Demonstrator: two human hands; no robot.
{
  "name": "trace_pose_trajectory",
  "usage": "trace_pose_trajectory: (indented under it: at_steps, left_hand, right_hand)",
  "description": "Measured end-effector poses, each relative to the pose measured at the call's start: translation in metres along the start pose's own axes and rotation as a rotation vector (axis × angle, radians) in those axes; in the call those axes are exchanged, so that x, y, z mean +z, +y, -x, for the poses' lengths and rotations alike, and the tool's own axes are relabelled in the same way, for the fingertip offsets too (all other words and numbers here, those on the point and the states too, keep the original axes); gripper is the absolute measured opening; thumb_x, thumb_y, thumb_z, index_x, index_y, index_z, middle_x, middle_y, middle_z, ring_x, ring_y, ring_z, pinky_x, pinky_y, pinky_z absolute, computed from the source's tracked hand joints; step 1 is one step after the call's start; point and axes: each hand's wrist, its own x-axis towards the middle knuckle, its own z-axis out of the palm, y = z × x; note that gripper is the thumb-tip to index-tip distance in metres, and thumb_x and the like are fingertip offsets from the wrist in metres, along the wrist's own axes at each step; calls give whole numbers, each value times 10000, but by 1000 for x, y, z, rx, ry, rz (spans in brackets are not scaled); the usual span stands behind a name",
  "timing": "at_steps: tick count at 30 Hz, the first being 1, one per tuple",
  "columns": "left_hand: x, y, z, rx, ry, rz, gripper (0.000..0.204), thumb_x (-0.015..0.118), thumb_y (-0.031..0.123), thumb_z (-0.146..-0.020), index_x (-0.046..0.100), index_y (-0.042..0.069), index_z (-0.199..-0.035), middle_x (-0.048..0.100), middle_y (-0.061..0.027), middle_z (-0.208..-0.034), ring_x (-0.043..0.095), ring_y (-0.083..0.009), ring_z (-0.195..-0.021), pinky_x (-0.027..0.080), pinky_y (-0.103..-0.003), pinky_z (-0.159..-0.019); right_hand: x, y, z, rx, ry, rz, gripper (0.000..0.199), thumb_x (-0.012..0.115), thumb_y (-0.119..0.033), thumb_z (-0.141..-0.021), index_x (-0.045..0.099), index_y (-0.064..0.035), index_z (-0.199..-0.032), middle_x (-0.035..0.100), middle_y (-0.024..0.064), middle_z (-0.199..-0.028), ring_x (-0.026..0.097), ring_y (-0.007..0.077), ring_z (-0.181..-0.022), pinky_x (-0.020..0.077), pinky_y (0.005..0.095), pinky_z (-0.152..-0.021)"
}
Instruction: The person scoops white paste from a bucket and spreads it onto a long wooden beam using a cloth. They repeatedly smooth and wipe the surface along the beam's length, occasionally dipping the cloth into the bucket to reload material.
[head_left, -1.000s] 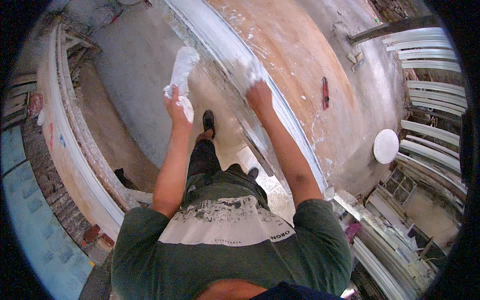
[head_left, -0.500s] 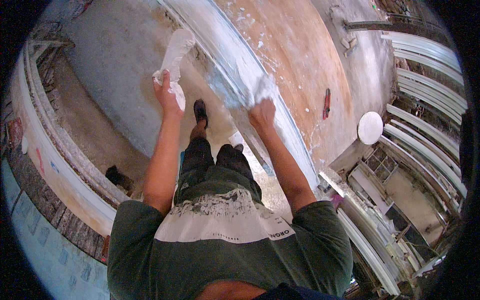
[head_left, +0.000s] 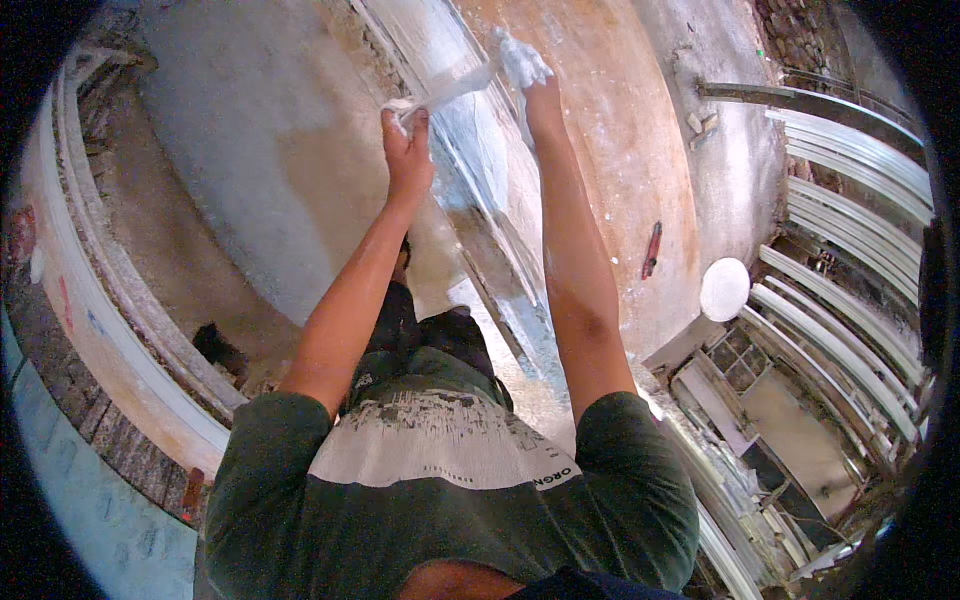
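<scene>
Far left of the left hand: long, curved, pale board with a white edge (head_left: 150, 375). Left hand (head_left: 408, 155) is closed round the near end of a flat, white, paste-smeared strip (head_left: 462, 88); the strip angles up and right from that fist, over a long, straight, wet-white band (head_left: 487, 165). Right hand (head_left: 530, 75) is just beyond the strip's far end, fingers caked in white paste (can't tell how far open, or if it grips a lump; contact with the strip unclear too). Right of it: orange-brown, paste-spotted work surface (head_left: 610, 150), small red hand tool (head_left: 652, 250), white round disc (head_left: 724, 290).

Handling, my guess: strip is light, fairly stiff, slippery where wet. Hold the near end, thumb on top; paste looks soft, will smear.
</scene>
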Motion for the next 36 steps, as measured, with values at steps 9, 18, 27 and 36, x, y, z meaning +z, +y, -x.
trace_pose_trajectory:
  at_steps: [9,18,27,36]
  left_hand:
    - [32,-15,12,-87,33,81,283,399,270,-951,409,-10,-994,490,-150,-952,463,-201,-911,369,-327,-837]
    - [46,-20,21,49,32,12,289,384,254,-948,402,-34,-970,479,-168,-918,436,-223,-851,371,-353,-810]
    - [47,-20,89,-132,-107,-51,467,383,313,-947,398,-110,-1143,465,-262,-1158,458,-336,-1069,333,-386,-936]
    - [33,-30,-10,14,24,-35,390,407,275,-940,463,-93,-1056,531,-182,-918,493,-210,-864,386,-328,-820]
  right_hand:
    - [-16,47,13,164,-2,-37,268,680,-137,-754,647,-28,-998,652,60,-954,596,131,-854,458,271,-746]
    - [-28,61,13,45,36,20,248,661,-123,-743,646,-9,-963,650,74,-911,604,161,-781,471,295,-705]
    - [-73,77,77,135,114,102,299,714,-208,-732,647,-16,-951,655,78,-908,607,155,-791,470,292,-697]
    - [-19,74,5,36,64,154,246,667,-155,-753,649,-10,-951,659,67,-899,606,158,-791,470,304,-696]
